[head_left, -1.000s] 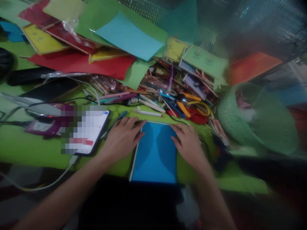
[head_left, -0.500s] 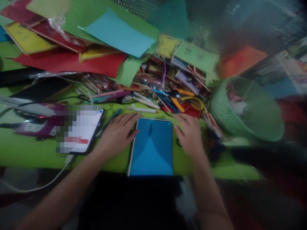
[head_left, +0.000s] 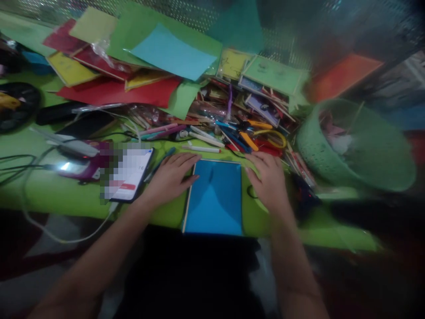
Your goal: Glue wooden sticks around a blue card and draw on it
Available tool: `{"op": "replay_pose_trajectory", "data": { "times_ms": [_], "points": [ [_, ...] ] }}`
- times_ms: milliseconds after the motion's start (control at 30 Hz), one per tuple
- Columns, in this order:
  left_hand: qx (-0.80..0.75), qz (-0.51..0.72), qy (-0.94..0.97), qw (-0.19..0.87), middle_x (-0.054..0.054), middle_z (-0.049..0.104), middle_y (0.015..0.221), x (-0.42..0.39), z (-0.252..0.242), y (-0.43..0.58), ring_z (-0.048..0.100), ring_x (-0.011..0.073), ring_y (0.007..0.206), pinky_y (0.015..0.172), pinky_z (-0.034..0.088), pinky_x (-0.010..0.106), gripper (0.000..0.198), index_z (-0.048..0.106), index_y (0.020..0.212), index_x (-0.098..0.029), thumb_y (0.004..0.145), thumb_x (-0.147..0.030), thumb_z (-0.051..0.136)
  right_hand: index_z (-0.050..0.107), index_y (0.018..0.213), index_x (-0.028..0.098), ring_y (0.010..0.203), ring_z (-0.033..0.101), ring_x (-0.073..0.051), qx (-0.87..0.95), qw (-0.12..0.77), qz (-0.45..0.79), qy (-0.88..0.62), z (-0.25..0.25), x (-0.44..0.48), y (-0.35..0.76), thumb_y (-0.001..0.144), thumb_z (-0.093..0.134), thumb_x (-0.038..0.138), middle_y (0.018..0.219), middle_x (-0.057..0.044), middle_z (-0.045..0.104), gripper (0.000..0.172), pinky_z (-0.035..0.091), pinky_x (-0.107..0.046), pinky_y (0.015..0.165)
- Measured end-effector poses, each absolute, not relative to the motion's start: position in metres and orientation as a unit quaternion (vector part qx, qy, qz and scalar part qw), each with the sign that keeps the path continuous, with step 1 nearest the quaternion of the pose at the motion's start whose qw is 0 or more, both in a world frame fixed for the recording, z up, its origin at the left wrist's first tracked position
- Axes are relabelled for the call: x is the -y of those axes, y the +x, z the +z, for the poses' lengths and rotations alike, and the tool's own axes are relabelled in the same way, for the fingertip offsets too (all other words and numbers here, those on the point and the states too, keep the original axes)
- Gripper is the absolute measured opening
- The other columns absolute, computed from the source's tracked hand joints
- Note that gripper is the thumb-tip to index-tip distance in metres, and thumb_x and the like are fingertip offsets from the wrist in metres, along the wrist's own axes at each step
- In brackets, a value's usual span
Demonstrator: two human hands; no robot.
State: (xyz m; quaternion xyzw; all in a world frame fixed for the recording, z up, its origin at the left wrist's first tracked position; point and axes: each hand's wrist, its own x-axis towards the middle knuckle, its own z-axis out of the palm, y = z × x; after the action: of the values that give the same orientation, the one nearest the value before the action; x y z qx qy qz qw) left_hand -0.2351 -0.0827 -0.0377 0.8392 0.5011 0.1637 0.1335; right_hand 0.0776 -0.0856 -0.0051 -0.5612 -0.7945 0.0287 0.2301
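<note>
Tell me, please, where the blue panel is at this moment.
In the head view, the blue panel lies just below centre, at the near edge of the green table, its far end between the left hand and the right hand.

left hand (head_left: pixel 172 176) at edge of blue panel (head_left: pixel 214 204), right hand (head_left: pixel 268 178) just beside

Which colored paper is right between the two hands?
The darker blue sheet, between the left hand and right hand, with a pale strip along its left edge. The light-blue sheet and red sheet lie farther back.
</note>
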Motion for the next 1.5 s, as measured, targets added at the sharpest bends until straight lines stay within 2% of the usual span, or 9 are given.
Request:
{"op": "replay_pose_trajectory", "data": {
  "times_ms": [200,400,700,967,1100,1233,1500],
  "points": [
    [-0.519,0.141,0.835,0.117,0.012,0.061,0.15,0.084,-0.03,-0.234,0.055,0.0346,0.139,0.118,0.041,0.058,0.052,0.053,0.153,-0.023,0.103,-0.038,0.055,0.071,0.133,0.023,0.115,0.06,-0.034,0.792,0.236,0.027,-0.563,-0.002,0.087,0.076,0.102,0.055,0.031,0.13,-0.013,0.069,0.036,0.048,-0.053,0.098],
    [-0.538,0.124,0.828,0.091,0.013,0.064,0.143,0.086,-0.026,-0.234,0.057,0.0368,0.134,0.114,0.044,0.06,0.048,0.058,0.149,-0.021,0.103,-0.034,0.049,0.07,0.134,0.022,0.117,0.059,-0.034,0.787,0.238,0.036,-0.569,0.001,0.089,0.076,0.102,0.056,0.03,0.131,-0.013,0.069,0.036,0.048,-0.053,0.098],
    [-0.573,0.091,0.813,0.035,0.016,0.067,0.125,0.092,-0.021,-0.235,0.063,0.039,0.117,0.101,0.05,0.056,0.05,0.062,0.147,-0.018,0.103,-0.04,0.051,0.072,0.133,0.024,0.116,0.059,-0.033,0.785,0.244,0.029,-0.569,0.002,0.09,0.076,0.101,0.057,0.031,0.131,-0.012,0.069,0.035,0.049,-0.052,0.099],
    [-0.569,0.129,0.811,0.039,0.014,0.064,0.142,0.101,-0.025,-0.246,0.056,0.0382,0.133,0.111,0.045,0.055,0.048,0.06,0.148,-0.02,0.105,-0.035,0.045,0.073,0.129,0.021,0.111,0.06,-0.032,0.791,0.208,0.032,-0.575,0.003,0.091,0.076,0.099,0.058,0.021,0.125,-0.011,0.072,0.033,0.048,-0.049,0.094],
    [-0.57,0.134,0.81,0.032,0.015,0.07,0.13,0.108,-0.026,-0.251,0.062,0.0383,0.124,0.104,0.049,0.054,0.048,0.062,0.144,-0.018,0.107,-0.04,0.043,0.075,0.121,0.019,0.105,0.06,-0.032,0.796,0.159,0.017,-0.583,-0.005,0.089,0.075,0.1,0.058,0.019,0.114,-0.011,0.075,0.027,0.048,-0.049,0.09],
    [-0.585,0.106,0.804,0.024,0.012,0.071,0.125,0.116,-0.023,-0.255,0.063,0.0371,0.119,0.1,0.05,0.052,0.049,0.061,0.145,-0.023,0.108,-0.047,0.04,0.076,0.114,0.021,0.102,0.06,-0.032,0.792,0.143,-0.019,-0.593,-0.012,0.085,0.072,0.1,0.058,0.021,0.107,-0.013,0.076,0.023,0.049,-0.048,0.083],
    [-0.59,0.124,0.797,0.034,0.01,0.076,0.102,0.127,-0.024,-0.26,0.069,0.0344,0.099,0.091,0.05,0.05,0.045,0.066,0.141,-0.028,0.107,-0.044,0.039,0.075,0.1,0.022,0.098,0.06,-0.031,0.786,0.135,-0.035,-0.602,-0.017,0.08,0.069,0.1,0.058,0.019,0.1,-0.011,0.076,0.017,0.05,-0.044,0.079]
  ]
}}
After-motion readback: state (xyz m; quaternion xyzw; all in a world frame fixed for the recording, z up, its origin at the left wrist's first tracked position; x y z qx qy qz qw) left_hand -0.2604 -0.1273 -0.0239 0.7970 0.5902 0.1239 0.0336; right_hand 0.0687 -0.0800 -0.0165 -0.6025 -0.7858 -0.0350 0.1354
